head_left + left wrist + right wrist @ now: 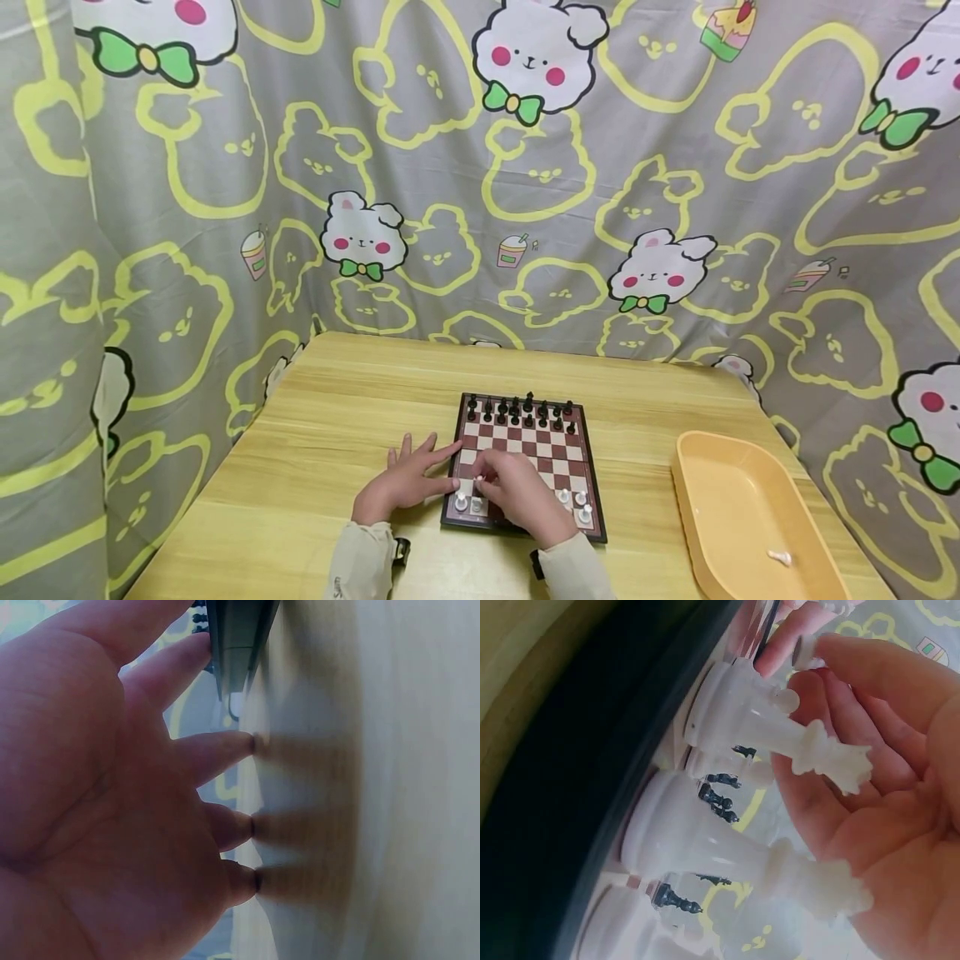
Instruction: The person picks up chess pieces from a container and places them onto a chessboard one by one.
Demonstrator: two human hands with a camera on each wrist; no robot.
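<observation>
A chessboard (566, 454) lies on the table, with several black chess pieces (528, 404) in rows along its far side. Over its near left part, my right hand (517, 492) pinches a small white chess piece (805, 652) between thumb and fingertips; the fingers cover most of the piece. Fingers spread, my left hand (408, 483) lies at the board's left edge, with its thumb and index finger touching the edge and the other fingertips (241, 825) on the table. White chess pieces (585, 514) stand at the near right corner, and others (461, 502) at the near left.
To the right of the board, an orange tray (697, 533) sits on the wooden table (300, 467), with one white chess piece (780, 557) lying in it. A patterned curtain (450, 167) hangs behind the table and along its sides.
</observation>
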